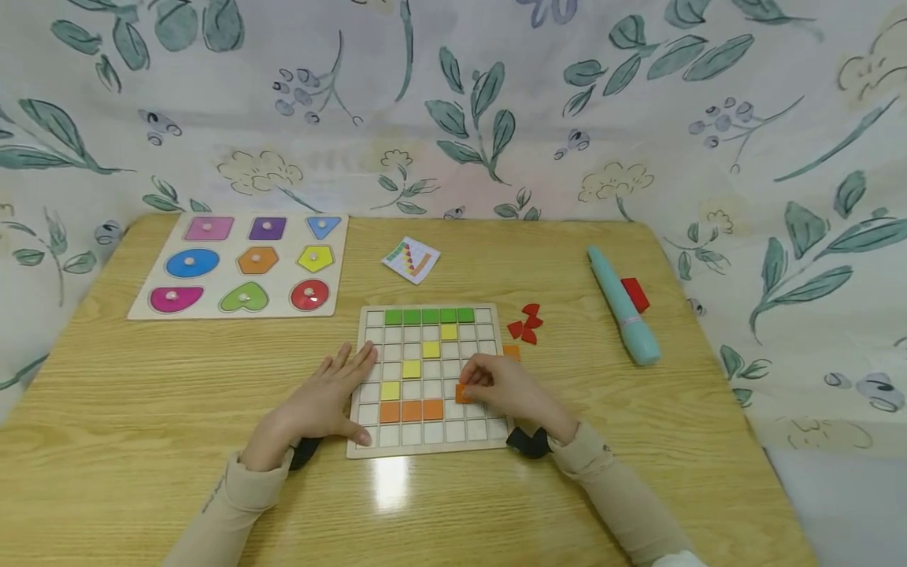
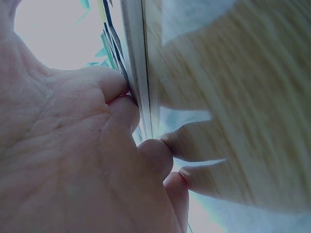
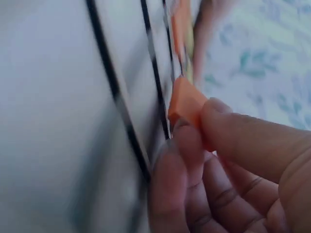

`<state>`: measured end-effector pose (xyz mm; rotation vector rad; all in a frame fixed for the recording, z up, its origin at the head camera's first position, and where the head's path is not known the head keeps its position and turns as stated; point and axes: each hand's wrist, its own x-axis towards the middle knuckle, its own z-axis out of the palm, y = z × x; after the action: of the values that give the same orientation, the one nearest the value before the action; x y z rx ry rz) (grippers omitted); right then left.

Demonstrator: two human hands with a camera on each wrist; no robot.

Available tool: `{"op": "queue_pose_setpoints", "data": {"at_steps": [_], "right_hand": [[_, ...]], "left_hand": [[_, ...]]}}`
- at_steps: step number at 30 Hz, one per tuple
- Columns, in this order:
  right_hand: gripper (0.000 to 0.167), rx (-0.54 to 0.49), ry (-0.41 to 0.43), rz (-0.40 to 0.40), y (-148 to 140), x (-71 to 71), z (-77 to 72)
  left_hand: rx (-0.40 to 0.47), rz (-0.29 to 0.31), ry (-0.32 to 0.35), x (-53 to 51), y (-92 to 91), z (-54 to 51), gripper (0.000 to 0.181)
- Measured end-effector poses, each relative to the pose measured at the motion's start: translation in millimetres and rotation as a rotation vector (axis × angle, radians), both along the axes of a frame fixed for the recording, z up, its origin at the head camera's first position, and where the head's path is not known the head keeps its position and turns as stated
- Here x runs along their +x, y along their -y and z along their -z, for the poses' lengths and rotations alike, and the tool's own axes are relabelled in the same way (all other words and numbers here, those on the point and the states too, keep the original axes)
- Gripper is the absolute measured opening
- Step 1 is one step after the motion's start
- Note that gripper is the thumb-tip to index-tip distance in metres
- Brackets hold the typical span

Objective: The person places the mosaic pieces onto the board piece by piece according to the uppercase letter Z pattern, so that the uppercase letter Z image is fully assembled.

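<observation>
A wooden grid board (image 1: 428, 452) lies on the table in the head view, with a row of green squares (image 1: 431, 316), a diagonal of yellow squares (image 1: 412, 368) and a row of orange squares (image 1: 411, 410) in its cells. My right hand (image 1: 506, 386) pinches an orange square tile (image 3: 187, 104) between thumb and fingers, over the board's right part. Spread out, my left hand (image 1: 319, 402) rests on the board's left edge; in the left wrist view its fingers (image 2: 155, 158) reach past that edge to the tabletop. Another orange tile (image 1: 512, 352) lies at the board's right edge, partly hidden.
Several red pieces (image 1: 530, 321) lie right of the board. A small pattern card (image 1: 411, 260) is behind it. At the back left sits a knobbed shape puzzle (image 1: 237, 311); on the right lies a teal microphone-shaped object (image 1: 623, 307) beside a red block (image 1: 635, 294).
</observation>
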<state>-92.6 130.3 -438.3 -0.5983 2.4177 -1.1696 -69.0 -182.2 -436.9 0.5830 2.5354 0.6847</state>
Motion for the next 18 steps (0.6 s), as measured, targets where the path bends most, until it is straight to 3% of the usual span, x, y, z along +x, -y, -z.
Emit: {"op": "queue_pose_setpoints", "data": {"at_steps": [11,15,18], "right_hand": [[0.005,0.084,-0.1,-0.001,24,17.6,10.9],[0.004,0.049,-0.087,0.023,21,14.3,10.8],[0.007,0.006,-0.087,0.115,8,4.3,9.5]], "left_hand": [[-0.012,-0.005,-0.007,-0.2,2.3,0.9,0.126],[-0.016,-0.007,-0.01,-0.3,1.5,0.5,0.126],[-0.014,-0.002,-0.011,-0.4,0.1,0.6,0.126]]}}
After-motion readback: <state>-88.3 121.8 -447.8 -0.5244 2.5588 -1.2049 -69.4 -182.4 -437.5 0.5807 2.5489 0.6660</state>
